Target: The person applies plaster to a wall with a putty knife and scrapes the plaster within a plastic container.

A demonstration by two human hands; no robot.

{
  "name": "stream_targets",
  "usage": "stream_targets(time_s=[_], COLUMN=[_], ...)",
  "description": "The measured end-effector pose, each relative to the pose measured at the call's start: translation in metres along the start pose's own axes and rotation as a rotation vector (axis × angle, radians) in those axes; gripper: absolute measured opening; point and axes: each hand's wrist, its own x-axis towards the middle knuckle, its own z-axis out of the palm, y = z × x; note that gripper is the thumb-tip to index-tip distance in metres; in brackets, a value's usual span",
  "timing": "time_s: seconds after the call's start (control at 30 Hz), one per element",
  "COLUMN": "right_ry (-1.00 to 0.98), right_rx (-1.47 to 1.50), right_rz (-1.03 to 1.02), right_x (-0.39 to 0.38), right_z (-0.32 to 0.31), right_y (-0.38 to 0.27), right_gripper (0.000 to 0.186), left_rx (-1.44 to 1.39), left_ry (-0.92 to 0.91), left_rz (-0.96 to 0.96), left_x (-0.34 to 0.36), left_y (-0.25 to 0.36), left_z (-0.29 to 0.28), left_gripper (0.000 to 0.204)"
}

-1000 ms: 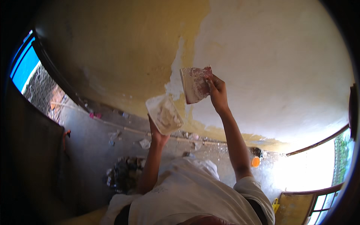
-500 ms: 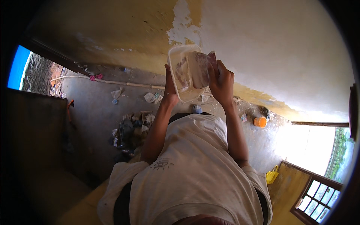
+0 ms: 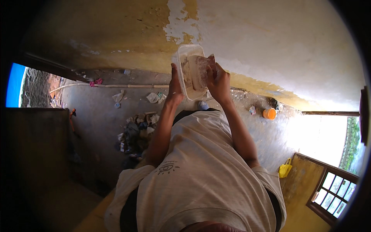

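In front of the chest, both hands are raised together against the wall. Left hand [image 3: 174, 87] wraps the near edge of a shallow rectangular translucent plastic tray smeared with pale filler [image 3: 188, 69], thumb up along its side, palm under it. Right hand [image 3: 218, 83] is closed on a flat, filler-caked scraper blade [image 3: 201, 69] and presses that blade into the tray just beside the left thumb.

Change noted: a second ago the right hand held the blade up on the wall, well apart from the tray, which sat lower in the left hand. Half a second ago the two had already met. Now blade and tray are touching. Judgement: the blade is being reloaded with filler (or wiped off), so spreading on the wall is paused.

Surface: yellow-ochre plastered wall [image 3: 116, 34] beyond the hands, with a ragged whitish patch [image 3: 181, 19] just above the tray and a broad paler area to the right of the right hand.

Room: grey concrete floor [image 3: 96, 116] below the left forearm, a heap of scraps and debris [image 3: 135, 131] near it, a long pale pipe [image 3: 116, 86] at the wall foot. Right of the right elbow, a small orange tub [image 3: 269, 113]; further off, a yellow bag [image 3: 285, 169] beside a brown wooden window frame [image 3: 332, 189].
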Motion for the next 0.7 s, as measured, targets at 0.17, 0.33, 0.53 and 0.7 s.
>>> stream_targets(time_s=[0.17, 0.33, 0.53, 0.7], right_ry=[0.070, -0.015, -0.029, 0.063], right_rx=[0.081, 0.106, 0.680, 1.082], right_rz=[0.018, 0.101, 0.311, 0.628], right_x=[-0.006, -0.008, 0.002, 0.010], right_z=[0.015, 0.018, 0.005, -0.028], right_y=[0.009, 0.007, 0.022, 0.004], right_gripper=[0.018, 0.020, 0.026, 0.025], left_rx=[0.103, 0.124, -0.045, 0.043], left_ry=[0.095, 0.086, 0.032, -0.017], left_rz=[-0.011, 0.002, -0.094, 0.055], left_x=[0.005, 0.007, 0.010, 0.008], left_y=[-0.008, -0.009, 0.000, 0.002], left_z=[-0.008, -0.019, -0.001, 0.001], left_gripper=[0.086, 0.081, 0.082, 0.078])
